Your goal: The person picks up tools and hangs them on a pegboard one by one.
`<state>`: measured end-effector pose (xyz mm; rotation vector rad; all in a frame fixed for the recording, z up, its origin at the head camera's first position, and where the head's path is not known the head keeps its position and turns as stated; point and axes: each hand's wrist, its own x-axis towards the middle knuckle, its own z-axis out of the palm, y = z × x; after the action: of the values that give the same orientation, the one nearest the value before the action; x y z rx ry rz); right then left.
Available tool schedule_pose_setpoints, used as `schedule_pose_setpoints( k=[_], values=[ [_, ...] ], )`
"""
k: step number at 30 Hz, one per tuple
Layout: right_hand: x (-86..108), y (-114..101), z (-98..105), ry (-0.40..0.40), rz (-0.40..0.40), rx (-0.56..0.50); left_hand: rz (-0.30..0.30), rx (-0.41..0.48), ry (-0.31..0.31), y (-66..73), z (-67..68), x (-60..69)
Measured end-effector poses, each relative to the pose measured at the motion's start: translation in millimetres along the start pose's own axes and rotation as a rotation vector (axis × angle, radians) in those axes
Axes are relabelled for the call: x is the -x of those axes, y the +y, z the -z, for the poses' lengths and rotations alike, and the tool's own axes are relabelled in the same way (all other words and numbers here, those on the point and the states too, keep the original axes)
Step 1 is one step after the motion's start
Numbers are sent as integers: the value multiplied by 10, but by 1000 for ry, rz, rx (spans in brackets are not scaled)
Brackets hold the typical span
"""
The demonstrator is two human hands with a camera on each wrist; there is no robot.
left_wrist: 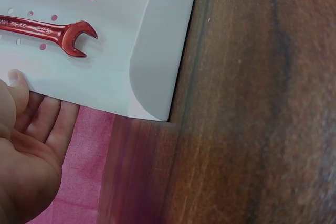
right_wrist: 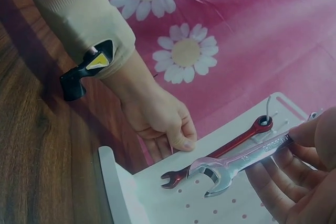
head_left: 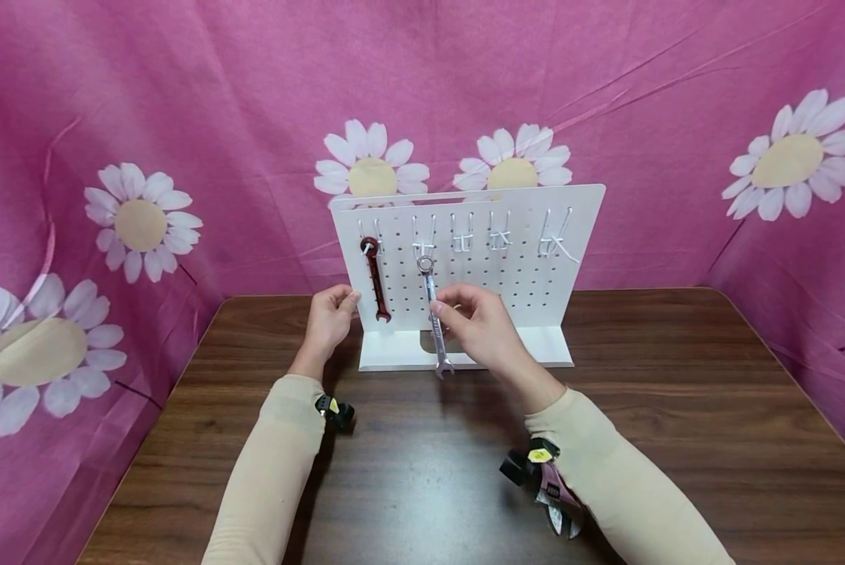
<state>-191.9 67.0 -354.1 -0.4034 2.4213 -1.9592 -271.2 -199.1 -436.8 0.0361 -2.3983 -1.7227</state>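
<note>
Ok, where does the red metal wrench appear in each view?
Head: the red metal wrench hangs left of centre on the white perforated board.
Left wrist: upper left, cut off by the frame.
Right wrist: below and right of centre, partly behind the silver metal wrench.
Shared landmark: the left hand, gripping the board's edge.

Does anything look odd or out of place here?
Perhaps one thing: a purplish tool lies on the table, partly hidden by the right sleeve, while the red wrench hangs on the pegboard. Nothing looks spilled.
</note>
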Motion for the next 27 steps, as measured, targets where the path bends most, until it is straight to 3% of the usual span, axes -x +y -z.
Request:
schedule_pose_setpoints(
  k=[12, 21, 27],
  values=[
    [-138, 144, -66, 36, -53, 27, -38, -13, 14, -28, 5, -5],
    [-290, 235, -88, 71, -171, -6, -37, -27, 11, -19, 2, 0],
    [-380, 259, -121, 93, -205, -2, -33, -11, 12, -14, 0, -1]
  ],
)
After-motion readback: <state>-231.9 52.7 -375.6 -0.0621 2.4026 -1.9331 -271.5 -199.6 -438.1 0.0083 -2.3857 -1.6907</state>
